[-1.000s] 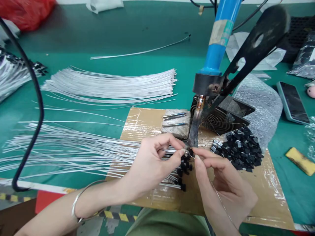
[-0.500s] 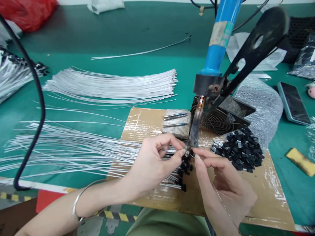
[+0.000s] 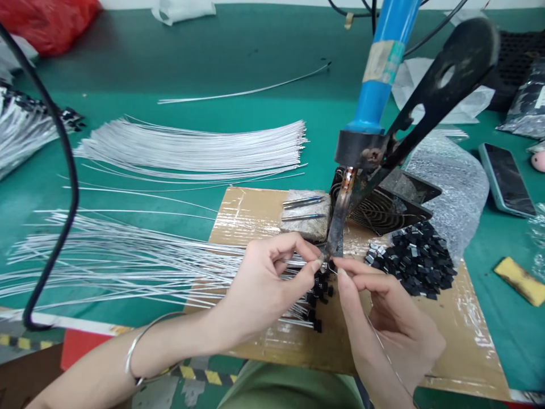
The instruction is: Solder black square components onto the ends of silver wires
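Unmoved, the right hand [image 3: 383, 318] pinches thin, curved wire [image 3: 385, 352].

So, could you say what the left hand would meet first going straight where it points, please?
The left hand would probably meet the soldering iron's tip first, with the right hand close beyond; depth there is unclear.

**Bench Inventory by Count**

Remotely, I count two hands [image 3: 264, 289], one thin metal strand [image 3: 388, 359], one soldering iron [image 3: 375, 99], one phone [image 3: 507, 179], one yellow pad [image 3: 519, 281], one heap of black connectors [image 3: 421, 261], and apparently three slim rods [image 3: 303, 217].
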Tool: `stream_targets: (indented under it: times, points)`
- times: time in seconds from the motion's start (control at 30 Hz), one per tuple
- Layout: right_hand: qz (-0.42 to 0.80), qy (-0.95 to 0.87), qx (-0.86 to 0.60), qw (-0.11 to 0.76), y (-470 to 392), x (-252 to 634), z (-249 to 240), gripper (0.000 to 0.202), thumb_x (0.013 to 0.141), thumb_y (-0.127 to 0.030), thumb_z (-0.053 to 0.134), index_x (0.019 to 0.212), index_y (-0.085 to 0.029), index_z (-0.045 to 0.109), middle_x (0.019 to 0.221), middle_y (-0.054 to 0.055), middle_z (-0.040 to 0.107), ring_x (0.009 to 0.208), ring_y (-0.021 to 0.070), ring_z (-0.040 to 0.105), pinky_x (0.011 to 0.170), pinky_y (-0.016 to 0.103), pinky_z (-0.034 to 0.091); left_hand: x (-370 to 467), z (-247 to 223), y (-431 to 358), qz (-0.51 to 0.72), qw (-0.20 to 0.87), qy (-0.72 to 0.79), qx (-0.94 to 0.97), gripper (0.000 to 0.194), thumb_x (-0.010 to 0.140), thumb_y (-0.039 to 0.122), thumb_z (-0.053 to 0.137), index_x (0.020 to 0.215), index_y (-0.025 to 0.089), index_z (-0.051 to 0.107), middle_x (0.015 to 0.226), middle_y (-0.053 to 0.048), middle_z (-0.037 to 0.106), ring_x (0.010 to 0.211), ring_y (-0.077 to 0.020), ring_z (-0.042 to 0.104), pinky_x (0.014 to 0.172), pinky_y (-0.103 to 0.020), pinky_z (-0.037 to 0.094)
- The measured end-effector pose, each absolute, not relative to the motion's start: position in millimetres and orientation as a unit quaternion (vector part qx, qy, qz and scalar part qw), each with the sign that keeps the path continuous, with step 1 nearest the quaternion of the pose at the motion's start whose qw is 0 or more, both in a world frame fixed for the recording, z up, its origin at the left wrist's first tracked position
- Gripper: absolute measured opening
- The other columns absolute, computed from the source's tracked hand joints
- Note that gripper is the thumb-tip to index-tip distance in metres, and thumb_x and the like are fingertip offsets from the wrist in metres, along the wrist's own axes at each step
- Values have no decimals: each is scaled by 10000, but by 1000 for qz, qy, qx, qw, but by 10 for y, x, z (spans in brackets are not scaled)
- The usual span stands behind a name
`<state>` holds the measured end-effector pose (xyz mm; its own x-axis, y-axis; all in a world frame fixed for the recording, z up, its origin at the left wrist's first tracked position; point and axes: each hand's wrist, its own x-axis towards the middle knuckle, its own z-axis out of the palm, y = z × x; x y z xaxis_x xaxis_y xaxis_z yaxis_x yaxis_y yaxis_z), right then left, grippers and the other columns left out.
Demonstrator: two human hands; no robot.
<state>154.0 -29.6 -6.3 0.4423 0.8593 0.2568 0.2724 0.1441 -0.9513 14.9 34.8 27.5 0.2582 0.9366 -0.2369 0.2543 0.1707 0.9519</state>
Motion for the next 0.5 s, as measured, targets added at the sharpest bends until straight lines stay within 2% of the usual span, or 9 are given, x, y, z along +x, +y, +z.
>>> stream_targets:
  times: [0.3, 0.4, 0.5]
  points:
    - [277, -469, -605, 580, -342, 1610, -115, 133, 909, -173, 734, 789, -202, 685, 1003, 61, 814, 922, 188, 784, 883, 295, 614, 143, 226, 366, 278, 552, 538, 573, 135, 847, 207, 673, 720, 163, 674, 764, -44, 739, 731, -169, 657, 663, -263, 500]
    - [252, -430, -640, 585, -362, 1732, -153, 93, 893, -225, 772, 845, -204, 695, 891, 28, 789, 815, 153, 757, 769, 232, 595, 64, 152, 327, 241, 503, 560, 612, 130, 870, 217, 668, 754, 172, 707, 766, -45, 746, 706, -182, 666, 621, -277, 484]
    - [221, -347, -685, 601, -402, 1943, -229, 109, 906, -286, 768, 910, -202, 697, 716, -30, 694, 641, 111, 663, 626, 205, 527, -40, 90, 227, 257, 412, 540, 688, 132, 904, 170, 647, 847, 181, 766, 946, -83, 789, 875, -217, 725, 771, -322, 531]
